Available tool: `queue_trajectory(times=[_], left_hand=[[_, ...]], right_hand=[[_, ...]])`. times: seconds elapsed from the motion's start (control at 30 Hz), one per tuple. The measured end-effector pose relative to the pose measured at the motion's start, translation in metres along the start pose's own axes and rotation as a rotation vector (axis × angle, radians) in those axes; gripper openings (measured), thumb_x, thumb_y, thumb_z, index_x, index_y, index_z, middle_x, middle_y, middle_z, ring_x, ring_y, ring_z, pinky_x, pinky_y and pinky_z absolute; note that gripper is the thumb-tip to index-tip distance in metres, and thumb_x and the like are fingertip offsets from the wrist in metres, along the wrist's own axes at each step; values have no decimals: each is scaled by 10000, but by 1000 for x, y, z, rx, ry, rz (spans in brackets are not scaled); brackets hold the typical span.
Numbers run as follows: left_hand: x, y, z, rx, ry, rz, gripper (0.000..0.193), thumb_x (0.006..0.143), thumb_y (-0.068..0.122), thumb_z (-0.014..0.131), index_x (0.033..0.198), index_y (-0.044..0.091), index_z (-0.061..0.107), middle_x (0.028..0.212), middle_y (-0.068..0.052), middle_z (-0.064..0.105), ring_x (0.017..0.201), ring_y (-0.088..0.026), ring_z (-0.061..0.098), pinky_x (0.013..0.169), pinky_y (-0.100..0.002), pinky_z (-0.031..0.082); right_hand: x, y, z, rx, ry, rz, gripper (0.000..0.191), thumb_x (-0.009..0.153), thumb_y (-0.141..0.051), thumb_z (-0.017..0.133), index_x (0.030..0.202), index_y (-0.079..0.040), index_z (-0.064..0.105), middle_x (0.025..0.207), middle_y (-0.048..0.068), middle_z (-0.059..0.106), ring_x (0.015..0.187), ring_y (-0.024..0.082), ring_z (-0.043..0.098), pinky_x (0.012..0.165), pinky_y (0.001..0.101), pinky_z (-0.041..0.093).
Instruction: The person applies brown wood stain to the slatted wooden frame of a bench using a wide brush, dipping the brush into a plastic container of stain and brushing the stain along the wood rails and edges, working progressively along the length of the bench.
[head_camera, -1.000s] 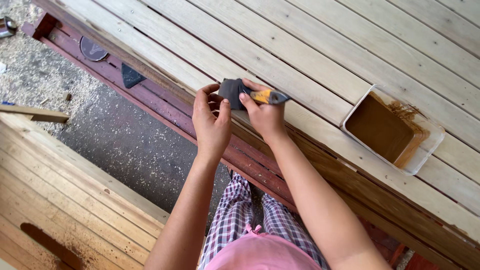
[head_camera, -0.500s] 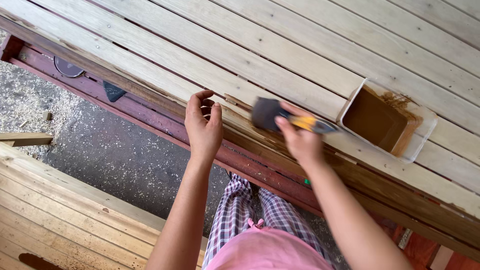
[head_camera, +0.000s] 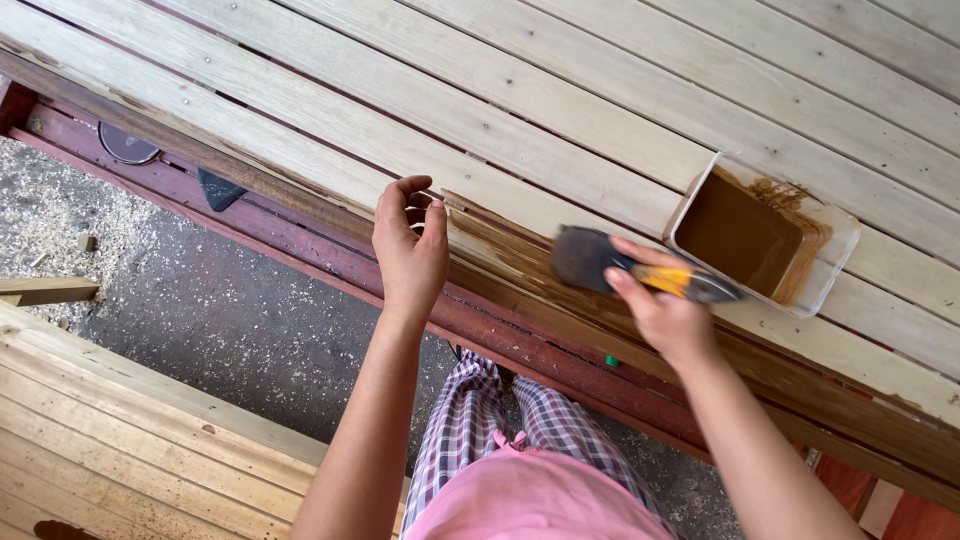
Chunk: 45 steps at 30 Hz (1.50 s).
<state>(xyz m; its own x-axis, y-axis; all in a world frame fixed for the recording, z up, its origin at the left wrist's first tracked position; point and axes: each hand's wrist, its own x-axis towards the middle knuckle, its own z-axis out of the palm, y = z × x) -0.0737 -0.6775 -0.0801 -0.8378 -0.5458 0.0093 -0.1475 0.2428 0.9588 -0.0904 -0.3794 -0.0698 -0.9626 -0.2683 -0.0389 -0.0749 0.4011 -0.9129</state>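
My right hand (head_camera: 668, 312) grips a paintbrush (head_camera: 610, 265) with a yellow and black handle. Its dark bristles lie on the near edge of a slatted wooden panel (head_camera: 520, 90), where a streak of brown stain (head_camera: 505, 248) marks the wood. My left hand (head_camera: 410, 243) hovers at the panel's edge just left of the stained patch, fingers loosely curled, holding nothing. A clear plastic tub of brown stain (head_camera: 745, 230) stands on the slats just beyond the brush handle.
A dark red beam (head_camera: 300, 245) runs under the panel's near edge. Below is rough concrete floor (head_camera: 200, 320) with sawdust at the left. Another slatted wooden panel (head_camera: 110, 440) lies at the lower left. Two dark flat pieces (head_camera: 130, 148) rest on the beam.
My right hand has carried the brush to the right along the panel's edge, away from my left hand. The left hand has let go of the brush tip and stays at the edge.
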Motion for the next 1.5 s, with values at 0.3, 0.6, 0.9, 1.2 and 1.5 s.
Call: queue_trajectory(times=[0.3, 0.6, 0.9, 1.2, 1.5], left_hand=[[-7, 6, 16, -17, 1, 49, 229, 983, 77, 632, 1202, 10, 626, 1062, -91, 662, 924, -152, 650, 818, -304, 564], [-18, -2, 5, 31, 21, -38, 229, 995, 85, 613, 1212, 16, 623, 1074, -90, 653, 943, -151, 633, 831, -311, 562], [-26, 16, 11, -4, 50, 17, 221, 998, 52, 604, 1215, 10, 605, 1106, -85, 653, 953, -134, 648, 813, -286, 573], [-42, 19, 21, 44, 55, -16, 232, 993, 67, 603, 1216, 6, 617, 1067, -89, 653, 925, -144, 627, 803, -292, 556], [-49, 17, 14, 115, 52, -42, 217, 994, 59, 602, 1202, 5, 629, 1078, -100, 655, 936, -159, 641, 800, -305, 566]], right_hand=[[67, -9, 98, 117, -155, -227, 357, 954, -130, 767, 1302, -84, 700, 1289, 127, 744, 1191, 224, 717, 1059, 359, 555], [-14, 4, -49, -25, -269, -77, 353, 884, -114, 781, 1234, -113, 735, 1255, 130, 747, 1158, 237, 738, 1037, 388, 591], [83, -16, 121, 228, -343, -412, 352, 921, -60, 774, 1262, -120, 711, 1253, 100, 750, 1162, 211, 747, 1035, 334, 612], [0, 1, -70, 5, -485, -180, 369, 864, -99, 785, 1229, -119, 738, 1234, 119, 754, 1090, 199, 758, 969, 356, 616], [-2, -18, -122, -59, -155, -143, 279, 907, -139, 785, 1180, -84, 755, 1187, 94, 772, 1033, 162, 773, 934, 310, 645]])
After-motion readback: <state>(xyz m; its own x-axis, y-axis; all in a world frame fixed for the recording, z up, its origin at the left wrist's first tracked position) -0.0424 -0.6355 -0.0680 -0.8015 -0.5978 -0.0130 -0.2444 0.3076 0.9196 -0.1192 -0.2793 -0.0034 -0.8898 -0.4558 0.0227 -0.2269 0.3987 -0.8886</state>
